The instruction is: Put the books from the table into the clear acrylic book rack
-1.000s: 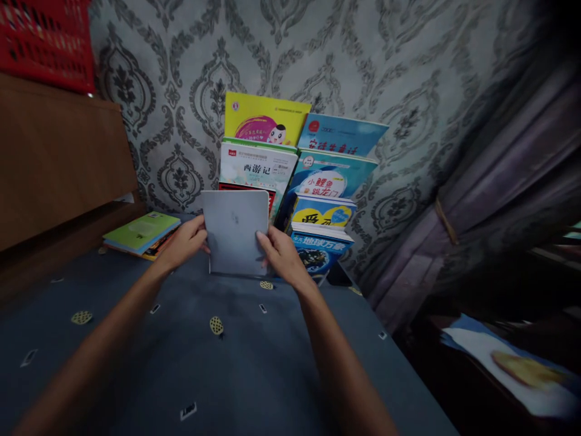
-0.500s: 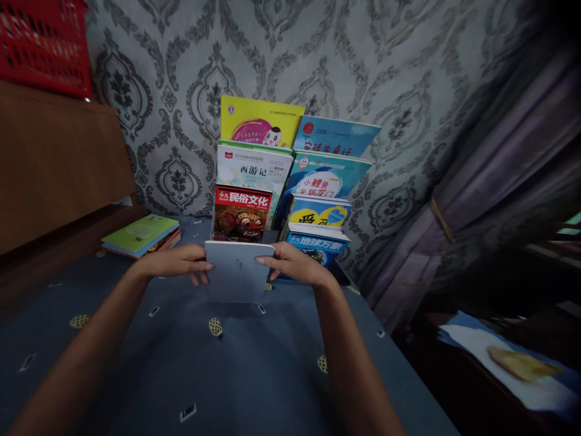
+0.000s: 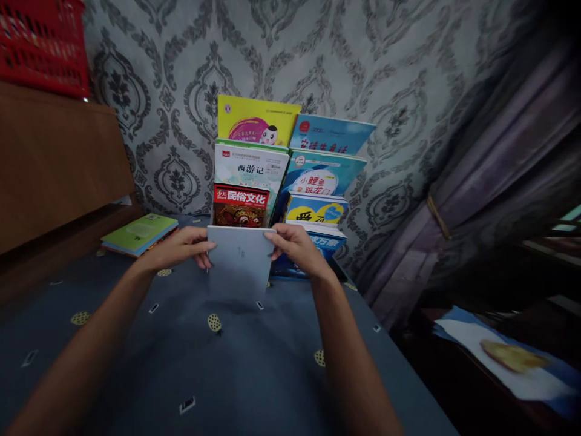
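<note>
we hold the grey book (image 3: 238, 260) upright over the blue cloth (image 3: 254, 369), left hand (image 3: 179, 248) and right hand (image 3: 295, 245) each gripping a top corner, just before the red book (image 3: 240, 206); we judge it best kept square and level with the rack (image 3: 281, 175).

The white book (image 3: 251, 166) reads "西游记"; the red book (image 3: 240, 204) reads "民俗文化".

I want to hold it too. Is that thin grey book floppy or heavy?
Probably light: the grey book looks thin, and the left hand and right hand pinch only its top corners. It stays flat, so likely fairly stiff. Its smooth cover may slip.
</note>
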Tool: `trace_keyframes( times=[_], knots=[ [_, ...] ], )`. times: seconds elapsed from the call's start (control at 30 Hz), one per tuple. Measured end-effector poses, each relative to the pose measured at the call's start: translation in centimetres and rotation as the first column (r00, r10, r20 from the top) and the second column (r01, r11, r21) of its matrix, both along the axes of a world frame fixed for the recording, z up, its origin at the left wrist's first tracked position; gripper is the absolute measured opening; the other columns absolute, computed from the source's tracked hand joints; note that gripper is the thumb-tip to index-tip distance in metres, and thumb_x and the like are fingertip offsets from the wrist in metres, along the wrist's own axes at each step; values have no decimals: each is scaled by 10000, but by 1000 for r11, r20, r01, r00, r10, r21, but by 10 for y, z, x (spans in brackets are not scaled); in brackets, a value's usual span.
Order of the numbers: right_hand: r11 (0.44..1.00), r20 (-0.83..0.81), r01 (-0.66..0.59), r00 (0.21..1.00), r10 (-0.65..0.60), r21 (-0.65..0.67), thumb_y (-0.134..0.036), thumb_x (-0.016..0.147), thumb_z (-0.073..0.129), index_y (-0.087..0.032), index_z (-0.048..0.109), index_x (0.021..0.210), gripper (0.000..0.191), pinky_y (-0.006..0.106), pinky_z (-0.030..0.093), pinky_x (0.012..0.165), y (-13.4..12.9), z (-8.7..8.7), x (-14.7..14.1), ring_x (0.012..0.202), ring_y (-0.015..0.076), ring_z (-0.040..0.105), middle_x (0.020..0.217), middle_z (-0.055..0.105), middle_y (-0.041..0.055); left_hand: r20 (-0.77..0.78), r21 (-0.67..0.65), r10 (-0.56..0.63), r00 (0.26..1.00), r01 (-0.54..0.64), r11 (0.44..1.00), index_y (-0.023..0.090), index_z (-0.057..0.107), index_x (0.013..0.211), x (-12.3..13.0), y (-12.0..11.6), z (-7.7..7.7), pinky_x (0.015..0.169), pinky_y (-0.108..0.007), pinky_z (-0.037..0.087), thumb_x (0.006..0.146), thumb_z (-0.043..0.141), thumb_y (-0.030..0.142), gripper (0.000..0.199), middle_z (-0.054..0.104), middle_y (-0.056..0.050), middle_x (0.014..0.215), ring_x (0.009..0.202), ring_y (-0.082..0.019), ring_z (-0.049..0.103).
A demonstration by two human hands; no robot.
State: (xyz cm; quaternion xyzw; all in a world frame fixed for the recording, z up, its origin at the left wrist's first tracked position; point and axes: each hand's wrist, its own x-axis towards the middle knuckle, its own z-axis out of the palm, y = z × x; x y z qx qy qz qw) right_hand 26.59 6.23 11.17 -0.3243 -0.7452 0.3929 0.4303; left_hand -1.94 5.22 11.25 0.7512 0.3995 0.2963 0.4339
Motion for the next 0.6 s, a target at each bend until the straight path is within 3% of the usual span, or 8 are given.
trace_keyframes(
  times=[0.13, 0.27, 0.33, 0.4, 0.6],
  knots=[
    [961, -151, 209, 972, -183, 180, -635, 841, 648, -201, 600, 748, 446, 218, 564, 520, -3, 12, -8, 549, 93, 549, 642, 519, -43, 80, 259, 123, 989, -140, 956, 197, 566, 785, 5, -1, 12, 612, -280, 566, 834, 635, 523, 337, 665, -13, 707, 672, -177, 690],
    [858, -272, 364, 922, -275, 364, -542, 909, 612, -209, 638, 813, 347, 235, 574, 577, -5, 28, -19, 595, 101, 566, 676, 535, -35, 218, 526, 317, 923, -385, 758, 199, 532, 774, 17, -3, 22, 623, -267, 518, 902, 560, 431, 266, 594, 10, 684, 666, -162, 643],
    [808, -312, 408, 904, -292, 425, -503, 930, 598, -214, 655, 859, 303, 255, 589, 635, -6, 32, -23, 651, 112, 590, 725, 571, -23, 301, 574, 356, 885, -466, 673, 197, 532, 803, 24, -4, 23, 650, -267, 504, 920, 539, 382, 219, 593, 9, 725, 689, -159, 643],
    [779, -330, 437, 892, -309, 451, -483, 943, 583, -219, 664, 910, 278, 284, 598, 699, -6, 32, -25, 711, 126, 613, 779, 606, -11, 355, 588, 367, 860, -511, 627, 197, 538, 834, 29, -2, 22, 671, -264, 497, 931, 526, 350, 181, 601, 9, 761, 710, -156, 649],
    [775, -350, 461, 878, -327, 433, -449, 953, 571, -231, 668, 969, 239, 315, 589, 758, 4, 18, -28, 774, 141, 637, 855, 657, 2, 338, 604, 408, 848, -528, 597, 203, 537, 848, 32, 13, 10, 702, -253, 483, 943, 517, 340, 169, 607, 13, 744, 746, -159, 649]
  ],
)
